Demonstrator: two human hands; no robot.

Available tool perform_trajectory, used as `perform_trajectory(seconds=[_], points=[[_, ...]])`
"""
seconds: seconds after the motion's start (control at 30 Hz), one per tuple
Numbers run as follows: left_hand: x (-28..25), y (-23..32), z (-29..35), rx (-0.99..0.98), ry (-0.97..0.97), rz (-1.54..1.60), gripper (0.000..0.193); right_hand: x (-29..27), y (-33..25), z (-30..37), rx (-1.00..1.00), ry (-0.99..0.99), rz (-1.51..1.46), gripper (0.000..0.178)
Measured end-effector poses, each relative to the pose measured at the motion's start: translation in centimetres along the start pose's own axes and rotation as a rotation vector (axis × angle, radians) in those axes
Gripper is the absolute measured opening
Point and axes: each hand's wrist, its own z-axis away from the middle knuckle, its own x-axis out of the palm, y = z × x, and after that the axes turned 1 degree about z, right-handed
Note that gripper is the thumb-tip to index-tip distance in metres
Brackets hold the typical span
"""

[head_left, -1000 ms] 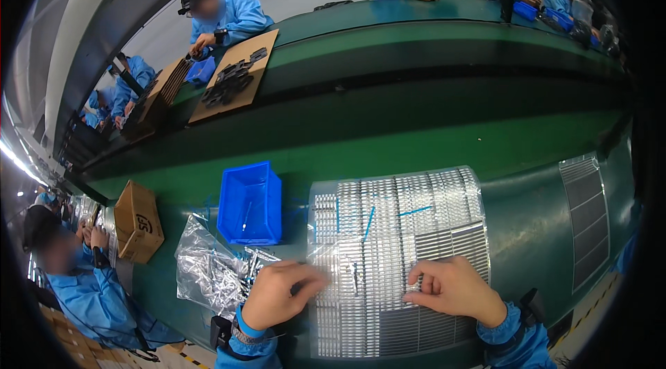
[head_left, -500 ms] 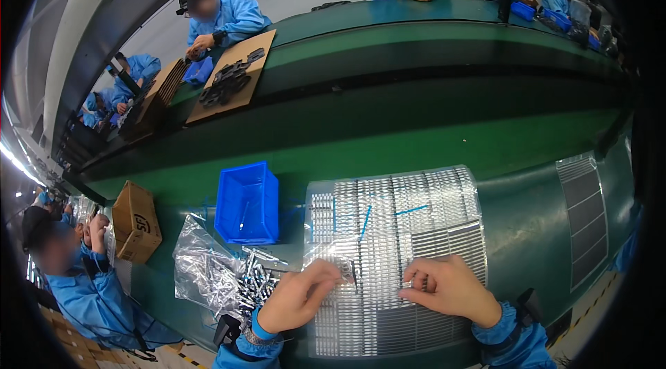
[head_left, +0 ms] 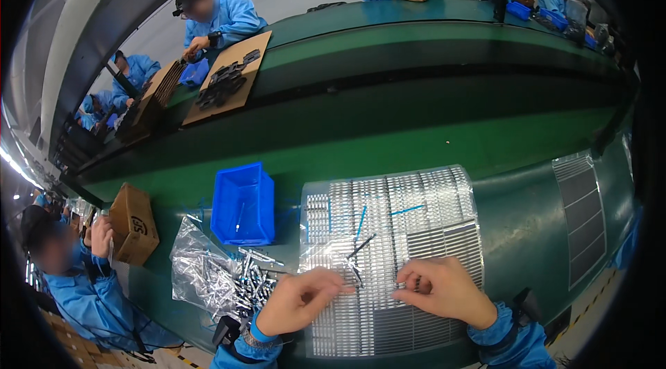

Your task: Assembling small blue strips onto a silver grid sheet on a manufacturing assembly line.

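My left hand (head_left: 297,302) is closed in a pinch over the left part of a clear sheet covered in rows of small silver strips (head_left: 374,202). At its fingertips is a small dark-and-silver strip (head_left: 356,276). My right hand (head_left: 447,291) hovers over the sheet's right half, fingers curled, with a gap showing between thumb and index finger; nothing can be made out in that gap. A thin dark strip (head_left: 361,245) lies slanted on the sheet above my left fingertips. Thin blue strips (head_left: 407,210) also lie there.
Left of the sheet, a clear plastic bag (head_left: 198,268) and a heap of loose silver strips (head_left: 255,286) lie beside a blue bin (head_left: 243,206). A cardboard box (head_left: 134,223) stands farther left, near a co-worker (head_left: 90,293). Another sheet (head_left: 581,220) lies at the right.
A thin dark strip now shows on the sheet above my left fingertips. My left hand has moved slightly right, and my right index finger has lowered toward the thumb.
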Motion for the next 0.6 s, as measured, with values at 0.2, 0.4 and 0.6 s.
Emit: perform_trajectory(seconds=[0.2,0.4,0.6], points=[[3.0,1.8,0.1,0.025,-0.071,0.089,0.013,1.5,-1.1,-0.1,-0.157,0.034,-0.092,0.018],[3.4,1.1,-0.4,0.035,-0.075,0.049,0.011,2.1,-1.3,-0.2,-0.176,0.004,-0.079,0.011],[3.1,0.9,0.0,0.042,-0.049,0.041,0.010,2.1,-1.3,-0.3,-0.112,-0.046,-0.164,0.011]])
